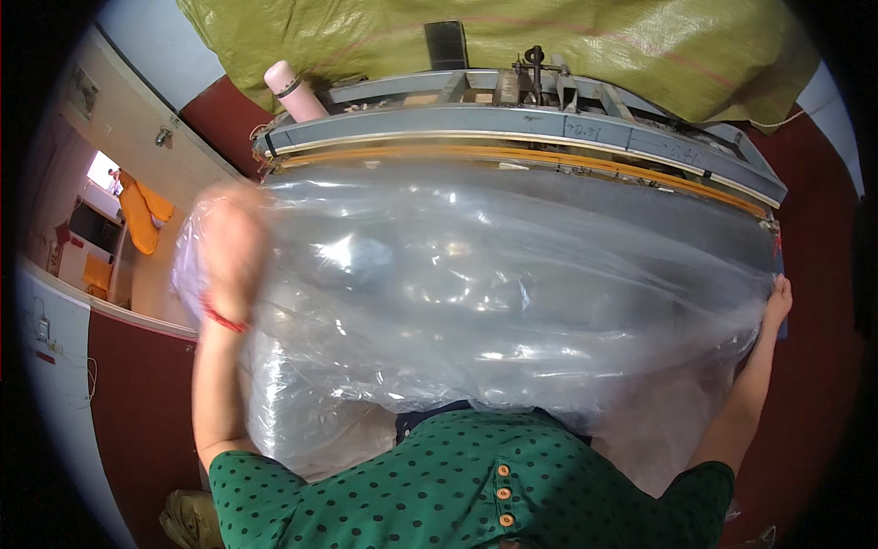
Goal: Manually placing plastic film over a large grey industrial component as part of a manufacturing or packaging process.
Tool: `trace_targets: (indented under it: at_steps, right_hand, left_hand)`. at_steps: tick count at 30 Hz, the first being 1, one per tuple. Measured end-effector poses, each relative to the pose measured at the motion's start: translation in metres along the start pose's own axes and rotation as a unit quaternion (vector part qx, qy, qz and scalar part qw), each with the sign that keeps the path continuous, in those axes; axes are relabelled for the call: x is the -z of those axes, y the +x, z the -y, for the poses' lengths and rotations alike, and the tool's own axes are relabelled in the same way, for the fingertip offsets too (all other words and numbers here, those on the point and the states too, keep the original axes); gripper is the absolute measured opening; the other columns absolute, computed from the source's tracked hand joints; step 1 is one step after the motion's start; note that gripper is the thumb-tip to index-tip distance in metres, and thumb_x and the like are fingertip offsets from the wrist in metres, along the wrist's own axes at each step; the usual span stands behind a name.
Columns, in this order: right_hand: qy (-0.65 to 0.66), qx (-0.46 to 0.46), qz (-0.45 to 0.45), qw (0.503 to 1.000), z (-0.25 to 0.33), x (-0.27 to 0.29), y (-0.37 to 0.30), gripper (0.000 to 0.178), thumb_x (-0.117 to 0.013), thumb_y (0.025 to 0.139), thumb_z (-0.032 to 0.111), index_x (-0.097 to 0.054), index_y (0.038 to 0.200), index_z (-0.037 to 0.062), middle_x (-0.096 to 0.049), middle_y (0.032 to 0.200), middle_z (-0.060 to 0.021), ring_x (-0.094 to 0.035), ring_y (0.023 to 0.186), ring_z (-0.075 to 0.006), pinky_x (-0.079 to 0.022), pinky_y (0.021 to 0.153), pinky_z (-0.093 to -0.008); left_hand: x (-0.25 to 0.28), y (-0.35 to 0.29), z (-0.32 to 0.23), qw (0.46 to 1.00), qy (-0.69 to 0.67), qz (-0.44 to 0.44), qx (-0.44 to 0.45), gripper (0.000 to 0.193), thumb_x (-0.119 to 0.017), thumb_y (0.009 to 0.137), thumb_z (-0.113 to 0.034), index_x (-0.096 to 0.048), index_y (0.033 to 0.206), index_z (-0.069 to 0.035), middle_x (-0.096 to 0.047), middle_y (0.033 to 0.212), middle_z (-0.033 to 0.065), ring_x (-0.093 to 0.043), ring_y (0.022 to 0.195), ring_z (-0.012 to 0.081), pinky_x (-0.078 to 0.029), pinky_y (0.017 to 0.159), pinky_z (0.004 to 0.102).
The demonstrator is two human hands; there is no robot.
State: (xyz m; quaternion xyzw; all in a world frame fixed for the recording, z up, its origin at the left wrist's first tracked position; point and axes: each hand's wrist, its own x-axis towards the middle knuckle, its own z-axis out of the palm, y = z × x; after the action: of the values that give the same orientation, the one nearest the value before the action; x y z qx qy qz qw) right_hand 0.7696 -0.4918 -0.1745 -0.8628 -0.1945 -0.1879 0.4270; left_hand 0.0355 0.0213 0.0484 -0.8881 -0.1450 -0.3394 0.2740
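Plastic sheet [476, 297], outstretched right hand [779, 300] pinching its edge, left hand [234, 242] forward, blurred, grip unclear

Wide, clear plastic film [476, 284] between left hand [234, 233] and right hand [779, 298]

The shiny, creased film crosses the frame's centre and drapes toward the lower edge. The left hand, at centre left, overlaps its left side; motion blur hides the fingers. A red cord bracelet [224, 317] circles that wrist. At the right edge of the film, the right hand pinches its border. A long blue-grey metal frame [512, 121] runs across the upper part, with a pink cylindrical flask [294, 93] at upper left. An olive-yellow woven plastic sheet [585, 46] fills the top. A green shirt with black dots [393, 485] occupies lower centre.
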Motion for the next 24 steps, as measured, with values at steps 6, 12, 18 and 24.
trace_targets:
  at_steps: [6, 12, 18, 24]
  right_hand:
    - [0.029, 0.007, 0.005, 1.0, 0.004, -0.007, -0.002, 0.029, -0.047, 0.088, 0.027, -0.056, 0.09, -0.0006, -0.056, 0.078, -0.0033, -0.048, 0.074, -0.0111, -0.04, 0.072, -0.0248]
    - [0.024, -0.002, 0.02, 1.0, 0.0, -0.001, -0.001, 0.032, -0.046, 0.088, 0.029, -0.055, 0.089, -0.0018, -0.055, 0.078, -0.0011, -0.047, 0.075, -0.0101, -0.038, 0.071, -0.0234]
    - [0.047, -0.028, 0.008, 0.998, -0.016, 0.008, 0.005, 0.033, -0.047, 0.088, 0.031, -0.056, 0.09, -0.0003, -0.055, 0.078, -0.0005, -0.048, 0.074, -0.0109, -0.038, 0.07, -0.0238]
    - [0.254, -0.169, 0.034, 0.952, -0.002, 0.053, 0.006, 0.029, -0.051, 0.086, 0.031, -0.056, 0.097, 0.0048, -0.056, 0.085, 0.0003, -0.051, 0.079, -0.0123, -0.039, 0.074, -0.0244]
  left_hand:
    - [-0.096, -0.069, -0.053, 0.901, -0.215, 0.351, 0.137, 0.054, -0.049, 0.083, -0.033, -0.036, 0.127, -0.005, -0.03, 0.135, 0.013, -0.024, 0.126, 0.0322, -0.02, 0.1, 0.0461]
    - [-0.125, -0.09, -0.022, 0.891, -0.209, 0.339, 0.219, 0.055, -0.051, 0.081, -0.033, -0.037, 0.125, -0.004, -0.033, 0.132, 0.014, -0.028, 0.124, 0.0316, -0.025, 0.099, 0.0442]
    - [-0.141, -0.045, -0.049, 0.924, -0.249, 0.248, 0.147, 0.039, -0.054, 0.081, -0.023, -0.051, 0.11, 0.002, -0.052, 0.113, 0.0171, -0.049, 0.102, 0.0333, -0.04, 0.085, 0.035]
    - [-0.18, -0.051, -0.049, 0.942, -0.199, 0.151, 0.226, 0.012, -0.062, 0.074, -0.015, -0.062, 0.077, -0.003, -0.055, 0.071, 0.0115, -0.055, 0.064, 0.0271, -0.043, 0.056, 0.0356]
